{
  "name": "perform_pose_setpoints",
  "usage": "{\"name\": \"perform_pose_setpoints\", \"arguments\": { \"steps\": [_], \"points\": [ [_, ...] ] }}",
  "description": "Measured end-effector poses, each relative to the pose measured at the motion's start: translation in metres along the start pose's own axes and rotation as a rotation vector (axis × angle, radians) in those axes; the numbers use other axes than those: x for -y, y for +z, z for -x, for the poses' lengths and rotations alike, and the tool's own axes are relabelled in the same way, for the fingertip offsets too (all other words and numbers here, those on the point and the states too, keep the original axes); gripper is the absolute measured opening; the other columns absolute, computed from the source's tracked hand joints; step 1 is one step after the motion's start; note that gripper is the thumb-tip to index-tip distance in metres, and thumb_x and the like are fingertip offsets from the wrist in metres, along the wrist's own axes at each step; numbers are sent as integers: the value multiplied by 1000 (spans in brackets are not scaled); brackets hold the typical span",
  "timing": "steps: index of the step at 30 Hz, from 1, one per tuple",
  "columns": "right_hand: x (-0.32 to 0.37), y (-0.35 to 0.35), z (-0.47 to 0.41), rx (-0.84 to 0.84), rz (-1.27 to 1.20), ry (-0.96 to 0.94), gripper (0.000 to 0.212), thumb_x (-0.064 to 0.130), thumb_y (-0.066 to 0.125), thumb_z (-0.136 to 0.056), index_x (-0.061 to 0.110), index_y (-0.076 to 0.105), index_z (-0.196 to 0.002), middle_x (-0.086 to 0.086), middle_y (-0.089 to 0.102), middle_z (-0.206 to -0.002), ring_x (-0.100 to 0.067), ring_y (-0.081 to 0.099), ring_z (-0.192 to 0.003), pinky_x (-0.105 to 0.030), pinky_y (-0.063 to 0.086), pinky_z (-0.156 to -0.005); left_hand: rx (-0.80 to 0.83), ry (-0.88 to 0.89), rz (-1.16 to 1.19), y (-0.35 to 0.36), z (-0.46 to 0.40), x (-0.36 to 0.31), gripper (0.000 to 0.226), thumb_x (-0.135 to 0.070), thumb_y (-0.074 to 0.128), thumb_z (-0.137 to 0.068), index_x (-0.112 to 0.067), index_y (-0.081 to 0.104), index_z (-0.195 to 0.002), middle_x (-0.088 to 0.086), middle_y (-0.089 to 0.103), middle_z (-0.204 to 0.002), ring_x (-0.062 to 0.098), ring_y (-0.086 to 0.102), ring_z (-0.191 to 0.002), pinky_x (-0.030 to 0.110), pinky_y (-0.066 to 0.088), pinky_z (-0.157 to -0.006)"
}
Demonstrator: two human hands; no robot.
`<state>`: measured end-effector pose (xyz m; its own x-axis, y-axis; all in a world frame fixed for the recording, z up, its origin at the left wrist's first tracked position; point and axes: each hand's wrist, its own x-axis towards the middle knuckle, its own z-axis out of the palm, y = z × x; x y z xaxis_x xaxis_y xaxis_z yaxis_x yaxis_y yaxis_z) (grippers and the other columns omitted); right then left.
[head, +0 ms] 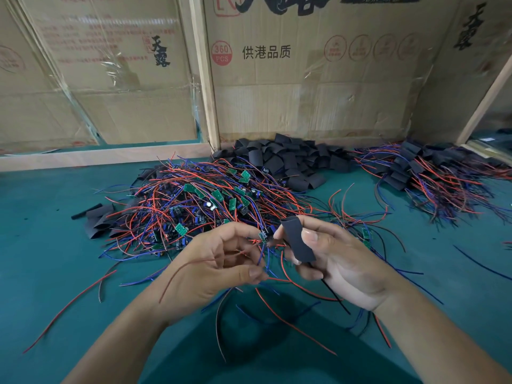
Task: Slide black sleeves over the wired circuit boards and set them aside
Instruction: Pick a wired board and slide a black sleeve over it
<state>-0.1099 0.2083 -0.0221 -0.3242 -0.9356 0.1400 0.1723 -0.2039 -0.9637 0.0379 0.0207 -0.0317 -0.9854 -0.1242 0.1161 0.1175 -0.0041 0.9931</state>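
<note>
My left hand [219,261] pinches a small green circuit board [263,234] by its red and blue wires, which trail down over the table. My right hand [332,261] holds a flat black sleeve [296,239] between thumb and fingers, its upper open end level with the board and just to the board's right. Board and sleeve are apart. Behind my hands lies a big tangle of bare wired boards [210,200]. A heap of loose black sleeves [288,159] sits at the back. Sleeved boards [421,173] are piled at the right.
The work surface is a green mat [50,245]. A few flattened sleeves [97,220] lie at the left of the tangle. Cardboard sheets [304,79] and a wooden frame [205,79] wall off the back. Loose wires stray across the near mat.
</note>
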Motion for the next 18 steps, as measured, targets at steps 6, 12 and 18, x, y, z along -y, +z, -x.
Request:
{"name": "perform_pose_setpoints", "arguments": {
  "steps": [6,12,18],
  "points": [
    [6,-6,2,43,95,-19,55,58,73,-80,11,68,-109,-8,60,-93,-23,25,-64,-27,19,-54,-27,-66,-230,-21,-3,2,31,-5,56,-98,-19,64,-124,11,73,-111,27,70,-106,37,55,-94],
    [11,2,6,119,271,-16,48,45,70,-85,5,64,-111,-9,61,-90,-14,48,-77,-27,35,-65,-54,1,-107,8,1,-6,45,-54,57,-93,-14,73,-105,13,74,-97,23,66,-86,41,48,-81],
    [13,2,10,143,387,-55,42,39,68,-86,6,66,-113,-27,60,-106,-21,53,-92,-33,40,-80,-11,83,-148,18,3,-16,20,-38,61,-90,-22,69,-80,2,65,-73,11,59,-70,19,45,-71]
  ]
}}
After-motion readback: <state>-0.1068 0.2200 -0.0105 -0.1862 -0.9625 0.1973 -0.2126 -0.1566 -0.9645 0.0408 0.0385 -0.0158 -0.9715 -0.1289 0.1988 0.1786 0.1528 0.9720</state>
